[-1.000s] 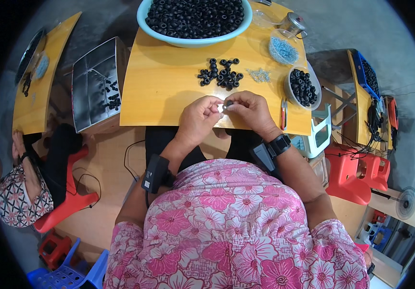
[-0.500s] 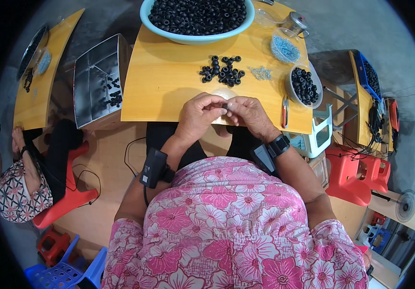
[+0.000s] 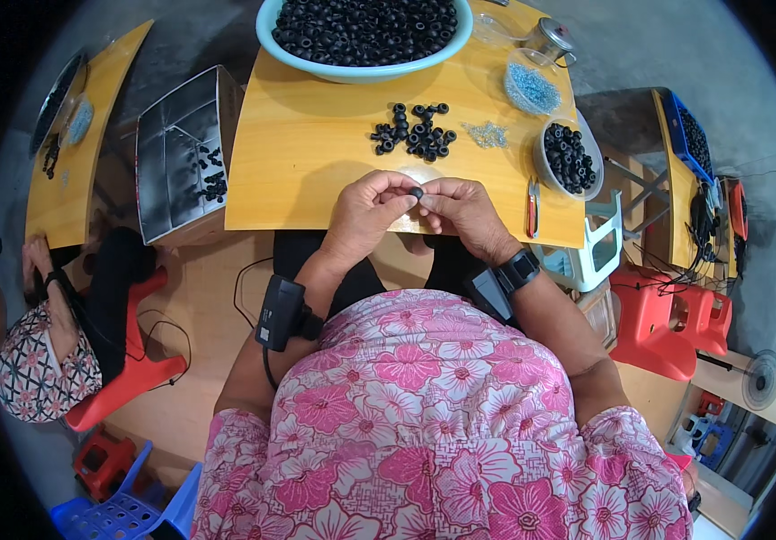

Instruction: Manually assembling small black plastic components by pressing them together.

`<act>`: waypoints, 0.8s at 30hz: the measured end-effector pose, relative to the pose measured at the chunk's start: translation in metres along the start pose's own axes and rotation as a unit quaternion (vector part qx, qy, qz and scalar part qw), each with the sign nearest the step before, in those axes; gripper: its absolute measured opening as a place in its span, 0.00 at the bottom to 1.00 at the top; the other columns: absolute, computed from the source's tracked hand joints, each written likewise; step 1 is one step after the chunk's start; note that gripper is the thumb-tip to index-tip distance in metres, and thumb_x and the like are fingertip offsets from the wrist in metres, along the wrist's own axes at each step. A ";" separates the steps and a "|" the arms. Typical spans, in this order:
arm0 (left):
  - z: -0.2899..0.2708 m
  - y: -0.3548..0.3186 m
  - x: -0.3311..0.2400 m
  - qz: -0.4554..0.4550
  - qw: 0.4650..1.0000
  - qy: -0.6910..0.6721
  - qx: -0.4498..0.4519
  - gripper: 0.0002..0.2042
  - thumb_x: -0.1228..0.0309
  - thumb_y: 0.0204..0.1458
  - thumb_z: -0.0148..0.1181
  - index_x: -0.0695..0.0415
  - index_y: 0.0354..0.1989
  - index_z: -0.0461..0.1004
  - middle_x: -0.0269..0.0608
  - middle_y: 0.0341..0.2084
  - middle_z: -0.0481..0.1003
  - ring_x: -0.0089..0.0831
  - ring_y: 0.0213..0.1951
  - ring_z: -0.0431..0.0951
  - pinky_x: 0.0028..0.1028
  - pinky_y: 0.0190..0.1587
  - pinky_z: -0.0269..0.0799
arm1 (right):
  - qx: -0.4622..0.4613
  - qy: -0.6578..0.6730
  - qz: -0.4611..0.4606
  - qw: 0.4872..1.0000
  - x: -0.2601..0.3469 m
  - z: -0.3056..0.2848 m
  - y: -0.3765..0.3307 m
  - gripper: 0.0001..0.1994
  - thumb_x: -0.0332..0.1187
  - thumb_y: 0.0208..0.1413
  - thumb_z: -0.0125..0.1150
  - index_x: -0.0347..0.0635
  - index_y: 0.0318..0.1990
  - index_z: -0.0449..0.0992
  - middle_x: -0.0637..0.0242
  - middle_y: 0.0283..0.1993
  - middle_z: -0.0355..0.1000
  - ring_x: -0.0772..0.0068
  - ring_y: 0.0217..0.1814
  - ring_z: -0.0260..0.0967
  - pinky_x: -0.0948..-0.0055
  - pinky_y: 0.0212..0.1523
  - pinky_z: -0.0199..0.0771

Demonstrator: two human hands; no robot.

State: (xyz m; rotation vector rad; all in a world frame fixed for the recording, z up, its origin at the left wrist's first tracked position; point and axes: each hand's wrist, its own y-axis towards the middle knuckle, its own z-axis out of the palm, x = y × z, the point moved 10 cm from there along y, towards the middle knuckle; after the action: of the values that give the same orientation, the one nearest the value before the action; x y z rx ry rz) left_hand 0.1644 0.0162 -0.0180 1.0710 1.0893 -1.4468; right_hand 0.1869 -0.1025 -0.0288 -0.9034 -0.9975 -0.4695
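Over the near edge of the yellow table point(image 3: 298, 180), my left hand point(image 3: 372, 209) and my right hand point(image 3: 462, 211) meet fingertip to fingertip. Between them they pinch one small round black rubber part point(image 3: 417, 193). Whether a small clear piece is also in the fingers is hidden. Just beyond my hands lies a loose pile of black ring-shaped parts point(image 3: 419, 135). A scatter of small clear bluish pieces point(image 3: 487, 135) lies to its right. Right of my right hand rest small red-handled snips point(image 3: 533, 209).
A light-blue basin point(image 3: 271, 45) heaped with black parts stands at the back. On the right are a tub of black parts point(image 3: 570, 157), a tub of bluish pieces point(image 3: 532, 88) and a metal cup point(image 3: 551, 38). Another person point(image 3: 46, 351) sits at the left table point(image 3: 91, 135), near a cardboard box point(image 3: 217, 117).
The black part shows more plainly between my fingertips, turned so its rounded side faces up. My hands have stayed in nearly the same place.
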 end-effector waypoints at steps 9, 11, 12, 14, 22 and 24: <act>-0.002 0.001 -0.001 0.003 1.000 -0.030 0.005 0.07 0.77 0.56 0.56 0.64 0.41 0.73 0.35 0.34 0.75 0.18 0.36 0.74 0.20 0.42 0.71 | -0.038 0.009 0.004 0.999 -0.002 -0.005 0.000 0.06 0.29 0.60 0.57 0.36 0.38 0.77 0.71 0.28 0.72 0.86 0.25 0.65 0.85 0.27 0.67; -0.003 0.001 0.003 -0.019 1.000 -0.006 0.011 0.09 0.74 0.58 0.55 0.64 0.44 0.72 0.33 0.35 0.73 0.18 0.38 0.73 0.20 0.44 0.71 | -0.027 0.079 -0.022 0.996 -0.003 -0.007 0.000 0.05 0.27 0.58 0.59 0.35 0.39 0.76 0.72 0.30 0.71 0.85 0.27 0.66 0.84 0.29 0.68; -0.003 0.000 0.003 -0.018 1.000 -0.005 0.012 0.09 0.74 0.58 0.55 0.64 0.44 0.72 0.33 0.35 0.73 0.18 0.38 0.73 0.20 0.44 0.71 | -0.027 0.080 -0.023 0.996 -0.005 -0.007 0.000 0.05 0.27 0.58 0.59 0.35 0.39 0.76 0.72 0.30 0.71 0.85 0.27 0.66 0.84 0.29 0.68; -0.002 0.000 0.003 -0.024 0.999 0.007 0.020 0.09 0.74 0.59 0.55 0.65 0.45 0.72 0.32 0.34 0.73 0.17 0.37 0.73 0.20 0.43 0.70 | -0.023 0.059 -0.104 0.993 0.007 -0.007 -0.002 0.08 0.23 0.56 0.60 0.36 0.43 0.75 0.72 0.33 0.71 0.85 0.30 0.67 0.83 0.32 0.70; 0.000 0.001 0.002 -0.032 0.999 0.003 0.019 0.09 0.73 0.59 0.54 0.65 0.44 0.74 0.31 0.32 0.74 0.17 0.34 0.72 0.19 0.41 0.69 | -0.045 -0.002 -0.160 0.986 0.016 0.001 -0.001 0.13 0.19 0.53 0.61 0.38 0.46 0.76 0.72 0.36 0.72 0.83 0.38 0.69 0.81 0.41 0.71; -0.001 0.002 0.003 -0.037 0.999 -0.008 0.016 0.09 0.73 0.59 0.54 0.65 0.43 0.74 0.31 0.32 0.74 0.17 0.34 0.72 0.19 0.41 0.69 | -0.050 -0.037 -0.169 0.984 0.023 0.003 -0.002 0.12 0.20 0.53 0.62 0.38 0.45 0.77 0.72 0.38 0.73 0.82 0.40 0.70 0.81 0.43 0.72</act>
State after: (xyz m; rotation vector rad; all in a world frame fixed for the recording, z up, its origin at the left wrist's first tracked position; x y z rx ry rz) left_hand 0.1657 0.0162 -0.0211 1.0495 1.1083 -1.5325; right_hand 0.1954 -0.1002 -0.0072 -0.8475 -1.2109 -0.7822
